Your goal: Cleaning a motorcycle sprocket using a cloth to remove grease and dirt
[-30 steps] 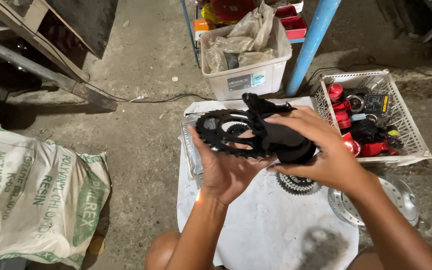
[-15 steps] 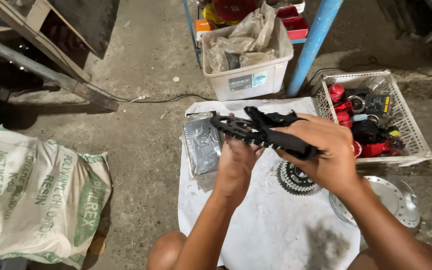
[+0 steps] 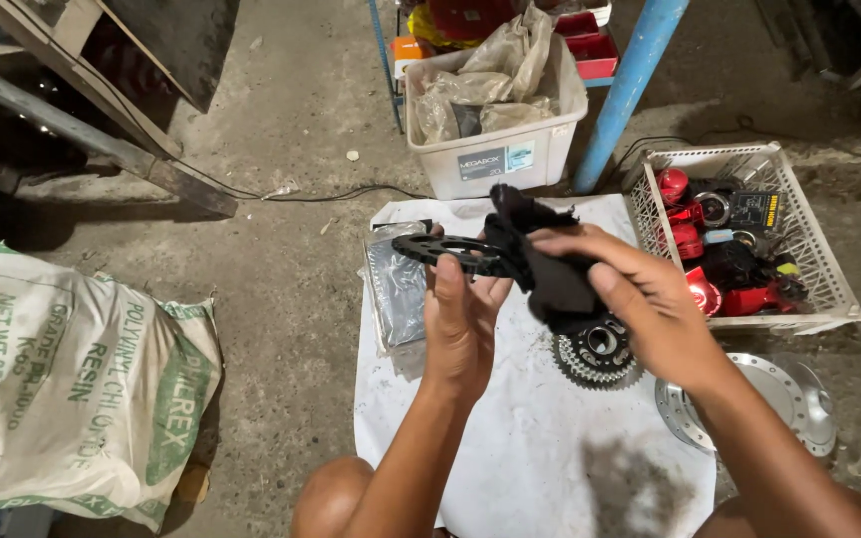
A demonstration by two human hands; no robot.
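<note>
My left hand [image 3: 462, 321] grips a black toothed chainring [image 3: 442, 250], held nearly edge-on above a white sheet [image 3: 510, 438] spread on the floor. My right hand [image 3: 640, 299] presses a dark rag [image 3: 548, 265] against the chainring's right side. Under my right hand a stacked sprocket cluster [image 3: 598, 357] lies on the sheet. A clear plastic bag with a dark part inside [image 3: 398, 289] lies at the sheet's left edge, just left of my left hand.
A white plastic basket [image 3: 829, 289] of red and black parts stands at right, with a round metal disc [image 3: 779, 399] in front of it. A white bin [image 3: 495, 159] of crumpled plastic and a blue pole [image 3: 630, 90] stand behind. A large printed sack [image 3: 62, 379] lies at left.
The chainring has tipped from facing me to nearly edge-on. The rag has shifted along it, and both hands have dropped slightly toward the sheet.
</note>
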